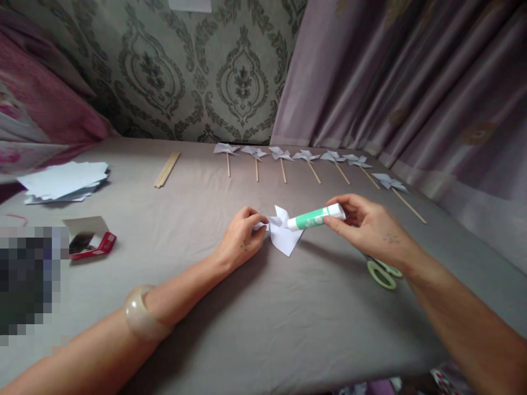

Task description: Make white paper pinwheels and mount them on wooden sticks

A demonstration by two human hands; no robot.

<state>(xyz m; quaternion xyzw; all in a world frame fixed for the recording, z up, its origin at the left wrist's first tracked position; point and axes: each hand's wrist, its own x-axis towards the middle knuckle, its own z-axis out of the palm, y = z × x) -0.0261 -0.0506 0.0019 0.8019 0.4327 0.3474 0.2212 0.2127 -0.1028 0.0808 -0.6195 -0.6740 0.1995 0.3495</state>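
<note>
My left hand (242, 236) pinches the left edge of a folded white paper pinwheel (284, 235) that lies on the grey cloth (247, 318). My right hand (368, 226) grips a green and white glue stick (315, 218), held almost level. Its tip touches the middle of the paper. Both hands are closed on what they hold.
Several finished paper pinwheels on sticks (284, 159) lie in a row at the back. Loose wooden sticks (167, 169) lie back left, a stack of white paper (66, 181) far left, a red box (90, 238) near it. Green-handled scissors (382, 272) lie under my right wrist.
</note>
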